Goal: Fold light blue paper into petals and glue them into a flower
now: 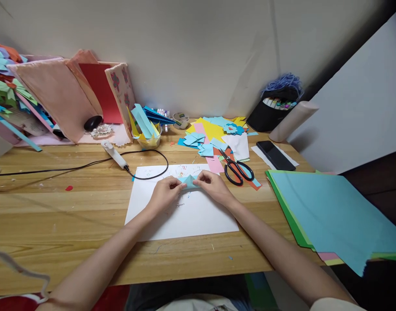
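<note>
A small piece of folded light-blue paper [189, 182] is held between my two hands, with a raised point in its middle. My left hand [166, 192] pinches its left end between thumb and fingers. At the right end, my right hand [213, 185] pinches it the same way. Beneath both hands lies a white sheet of paper [185, 222] with small coloured marks on it. Black-handled scissors [236, 167] rest just beyond my right hand, partly over paper scraps.
Folded blue pieces [194, 139] and coloured scraps pile up at the back. A black phone [275, 155] lies right of them, near a black pen holder [270, 113]. Coloured sheets [327, 207] overhang the right edge. A white power strip [114, 154] with a black cable sits left.
</note>
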A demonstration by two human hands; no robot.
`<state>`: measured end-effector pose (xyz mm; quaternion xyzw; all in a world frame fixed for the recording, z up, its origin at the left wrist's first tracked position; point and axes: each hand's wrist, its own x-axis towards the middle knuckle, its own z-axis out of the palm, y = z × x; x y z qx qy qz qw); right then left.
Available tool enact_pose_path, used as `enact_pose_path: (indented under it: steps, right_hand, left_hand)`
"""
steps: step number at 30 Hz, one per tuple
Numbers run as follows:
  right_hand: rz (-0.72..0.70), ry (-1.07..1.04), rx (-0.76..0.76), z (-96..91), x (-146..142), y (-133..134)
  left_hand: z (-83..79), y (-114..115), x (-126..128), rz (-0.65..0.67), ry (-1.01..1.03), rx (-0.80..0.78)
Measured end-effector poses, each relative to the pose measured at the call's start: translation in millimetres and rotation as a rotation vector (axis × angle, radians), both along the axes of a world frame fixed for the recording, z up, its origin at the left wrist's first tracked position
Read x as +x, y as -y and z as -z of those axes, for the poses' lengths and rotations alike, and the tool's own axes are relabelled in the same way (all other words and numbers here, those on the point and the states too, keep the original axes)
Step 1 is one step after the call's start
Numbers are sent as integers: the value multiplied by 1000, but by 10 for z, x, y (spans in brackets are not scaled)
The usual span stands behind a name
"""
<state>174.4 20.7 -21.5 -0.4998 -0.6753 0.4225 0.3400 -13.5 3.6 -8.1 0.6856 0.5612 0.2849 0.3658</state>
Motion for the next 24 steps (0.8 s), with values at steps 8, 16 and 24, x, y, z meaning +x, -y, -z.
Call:
enact_pose_path:
  steps: [8, 16, 24]
  right_hand:
    - [-85, 75, 25, -31, 39, 24]
    - [-9, 526, 204, -66, -83, 66]
    - [1, 796, 170, -145, -186, 81]
  left_hand:
    - [8, 3, -40, 102, -128, 62]
    - [-92, 139, 99, -98, -473, 70]
    - [-151, 40, 150, -74, -660, -36]
